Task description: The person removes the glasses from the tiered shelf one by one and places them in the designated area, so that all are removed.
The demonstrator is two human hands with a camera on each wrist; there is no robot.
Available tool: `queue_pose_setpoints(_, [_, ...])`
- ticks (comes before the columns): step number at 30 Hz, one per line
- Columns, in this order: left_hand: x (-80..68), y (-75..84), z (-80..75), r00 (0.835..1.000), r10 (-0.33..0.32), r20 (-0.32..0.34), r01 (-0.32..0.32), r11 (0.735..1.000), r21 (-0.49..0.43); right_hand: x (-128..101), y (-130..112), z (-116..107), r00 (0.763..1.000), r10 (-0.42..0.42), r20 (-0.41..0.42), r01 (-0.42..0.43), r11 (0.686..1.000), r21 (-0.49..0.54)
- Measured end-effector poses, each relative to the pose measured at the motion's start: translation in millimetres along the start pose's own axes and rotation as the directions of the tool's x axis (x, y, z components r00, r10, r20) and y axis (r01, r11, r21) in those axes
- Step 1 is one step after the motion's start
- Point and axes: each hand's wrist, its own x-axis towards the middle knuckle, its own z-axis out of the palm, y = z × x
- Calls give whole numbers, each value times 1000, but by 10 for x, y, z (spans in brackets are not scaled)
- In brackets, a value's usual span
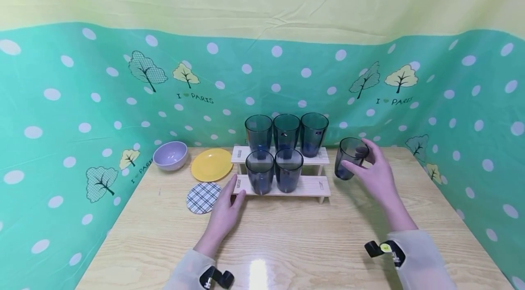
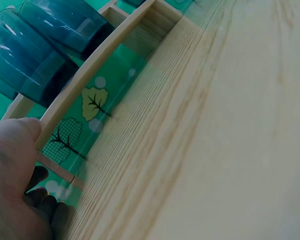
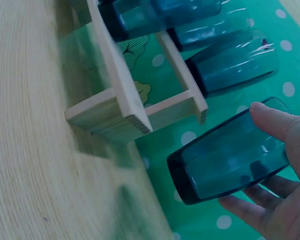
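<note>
A dark tinted drinking glass [image 1: 352, 158] is in my right hand [image 1: 375, 176], off the right end of a two-tier wooden rack [image 1: 305, 185]. In the right wrist view the thumb lies on one side of this glass [image 3: 230, 155] and the fingers curl round the other. My left hand [image 1: 225, 212] grips the left end of the rack's lower shelf, its thumb at the front edge [image 2: 55, 112]. Two matching glasses [image 1: 289, 171] stand on the lower shelf, at its left and middle. Three more glasses [image 1: 310, 137] fill the upper shelf in a row.
Left of the rack lie a yellow plate [image 1: 211, 165] and a round checked coaster [image 1: 203, 198], close to my left hand. A purple bowl [image 1: 170, 156] stands at the back left. Polka-dot cloth [image 1: 287, 85] hangs behind and on both sides of the wooden table [image 1: 295, 244].
</note>
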Motion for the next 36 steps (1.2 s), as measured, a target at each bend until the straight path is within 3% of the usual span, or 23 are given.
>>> queue_pose_setpoints(20, [-6,-12,12,999,28,-28,-27,1000,12,302,274,273,998,65,24,-64,997,-31])
queue_pose_setpoints(36, [-15,5,0,1000,-8,0,8,1000,3,359,392,369,997,74,31,-73,996,-47])
